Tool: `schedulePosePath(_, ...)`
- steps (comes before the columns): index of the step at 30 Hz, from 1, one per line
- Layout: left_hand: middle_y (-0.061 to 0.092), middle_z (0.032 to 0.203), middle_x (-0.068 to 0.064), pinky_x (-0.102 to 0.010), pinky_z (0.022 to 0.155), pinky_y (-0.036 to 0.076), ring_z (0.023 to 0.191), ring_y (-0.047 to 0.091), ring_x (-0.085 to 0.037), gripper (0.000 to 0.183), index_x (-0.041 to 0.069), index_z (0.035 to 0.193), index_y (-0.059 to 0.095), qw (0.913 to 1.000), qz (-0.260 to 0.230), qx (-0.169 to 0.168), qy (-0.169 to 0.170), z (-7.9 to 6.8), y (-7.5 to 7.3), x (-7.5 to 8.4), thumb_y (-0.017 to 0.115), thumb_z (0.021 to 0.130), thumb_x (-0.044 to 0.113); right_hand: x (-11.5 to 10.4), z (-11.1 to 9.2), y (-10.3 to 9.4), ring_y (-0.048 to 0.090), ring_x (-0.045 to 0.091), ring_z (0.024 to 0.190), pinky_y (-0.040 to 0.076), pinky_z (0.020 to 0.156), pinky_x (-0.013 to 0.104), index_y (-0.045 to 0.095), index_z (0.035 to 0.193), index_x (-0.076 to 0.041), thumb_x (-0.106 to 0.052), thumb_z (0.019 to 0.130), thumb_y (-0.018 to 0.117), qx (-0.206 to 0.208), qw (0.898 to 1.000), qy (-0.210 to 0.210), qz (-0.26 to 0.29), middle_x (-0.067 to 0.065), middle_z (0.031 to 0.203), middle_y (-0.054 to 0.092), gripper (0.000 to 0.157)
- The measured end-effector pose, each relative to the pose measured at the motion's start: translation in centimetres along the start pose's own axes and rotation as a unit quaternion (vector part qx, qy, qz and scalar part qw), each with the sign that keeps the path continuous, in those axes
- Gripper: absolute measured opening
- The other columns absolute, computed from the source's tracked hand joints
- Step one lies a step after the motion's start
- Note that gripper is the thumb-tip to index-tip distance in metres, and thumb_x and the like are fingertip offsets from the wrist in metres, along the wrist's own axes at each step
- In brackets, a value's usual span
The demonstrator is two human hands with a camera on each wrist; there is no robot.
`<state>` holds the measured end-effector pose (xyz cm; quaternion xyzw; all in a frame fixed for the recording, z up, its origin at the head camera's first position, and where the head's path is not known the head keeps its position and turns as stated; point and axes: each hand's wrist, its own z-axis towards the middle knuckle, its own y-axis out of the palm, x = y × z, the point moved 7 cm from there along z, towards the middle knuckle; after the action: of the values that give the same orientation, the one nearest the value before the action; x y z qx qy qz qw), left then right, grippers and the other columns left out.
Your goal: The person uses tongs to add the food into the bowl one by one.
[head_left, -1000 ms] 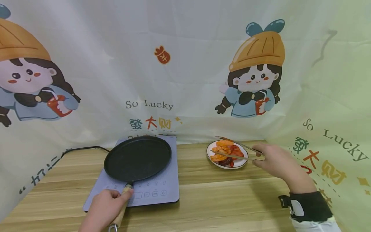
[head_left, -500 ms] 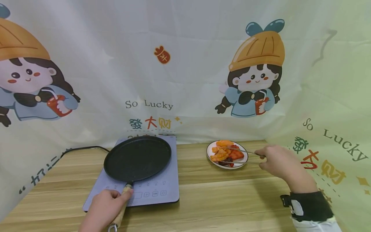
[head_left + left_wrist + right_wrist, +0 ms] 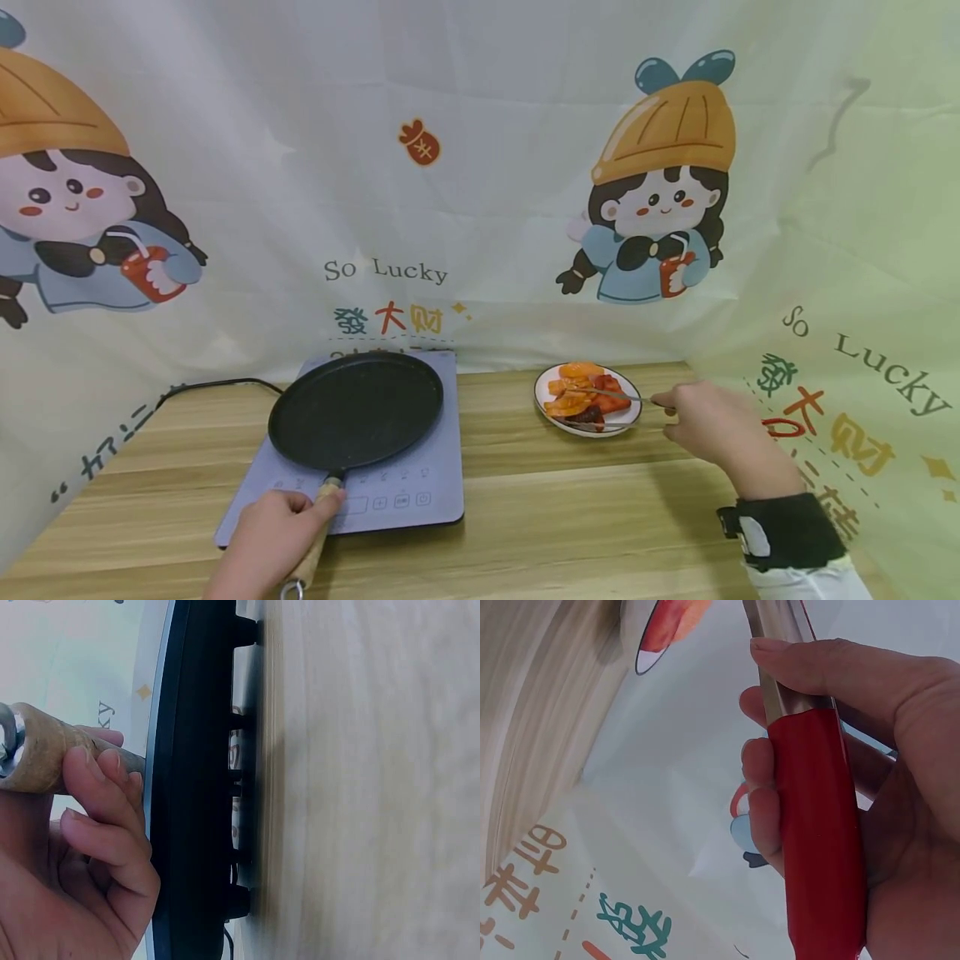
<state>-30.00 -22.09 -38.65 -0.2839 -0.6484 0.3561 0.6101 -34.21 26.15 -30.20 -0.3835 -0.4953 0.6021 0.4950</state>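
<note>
My left hand (image 3: 273,533) grips the wooden handle (image 3: 311,554) of a flat black frying pan (image 3: 356,408), which sits on a grey induction cooktop (image 3: 442,492). In the left wrist view the fingers (image 3: 109,795) curl up against that handle. To the right, my right hand (image 3: 708,425) holds metal tongs (image 3: 618,393) whose two arms reach over a white, dark-rimmed plate (image 3: 627,418). Orange pieces of food (image 3: 570,404), a red piece (image 3: 611,393) and a dark piece (image 3: 583,418) lie there. The right wrist view shows the tongs' red handle (image 3: 817,825) in my palm.
A black cord (image 3: 225,382) runs left from behind the cooktop. Printed cloth (image 3: 510,208) hangs close behind the cooktop and plate and also along both sides. Wood-grain tabletop (image 3: 555,517) lies in front of the plate.
The tongs have come down from above the plate onto the food, their arms drawing closer together. My right hand has shifted slightly left. The left hand and frying pan have stayed still.
</note>
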Motion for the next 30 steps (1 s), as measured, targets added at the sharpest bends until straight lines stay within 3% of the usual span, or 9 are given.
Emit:
schedulePosePath(7,0.039,0.052,0.002,-0.029,0.054,0.034,0.055,0.044,-0.016,0.056,0.013,0.055,0.046,1.0,0.0,0.003,0.004,0.0,-0.1,0.1,0.057,0.088,0.058,-0.3,0.3,0.8,0.065,0.027,0.09,0.052,0.067,0.047,0.071,0.113,-0.01,-0.017,0.079,0.076,-0.001,1.0,-0.015,0.0,0.005,0.098,0.071,0.035)
schedulePosePath(15,0.04,0.052,0.002,-0.028,0.054,0.034,0.055,0.045,-0.016,0.056,0.013,0.055,0.046,1.0,-0.005,0.002,0.002,-0.1,-0.1,0.2,0.058,0.088,0.056,-0.6,0.5,1.6,0.065,0.028,0.088,0.052,0.064,0.043,0.07,0.115,-0.011,-0.015,0.08,0.075,0.005,0.999,-0.038,-0.016,0.007,0.097,0.071,0.035)
schedulePosePath(24,0.039,0.052,0.002,-0.028,0.053,0.034,0.054,0.044,-0.016,0.056,0.013,0.055,0.045,1.0,-0.007,-0.002,-0.001,0.0,0.0,0.0,0.057,0.088,0.058,-1.0,0.9,1.8,0.056,0.017,0.066,0.044,0.053,0.036,0.071,0.09,-0.017,-0.012,0.078,0.076,0.036,0.997,-0.059,-0.03,-0.001,0.075,0.064,0.014)
schedulePosePath(30,0.036,0.05,0.004,-0.028,0.052,0.033,0.051,0.043,-0.015,0.057,0.014,0.054,0.044,1.0,-0.006,0.001,0.004,0.0,0.0,0.1,0.057,0.088,0.057,-0.7,0.9,2.0,0.05,0.015,0.061,0.039,0.049,0.033,0.069,0.086,-0.019,-0.013,0.079,0.075,0.034,0.998,-0.055,-0.028,-0.003,0.07,0.059,0.011)
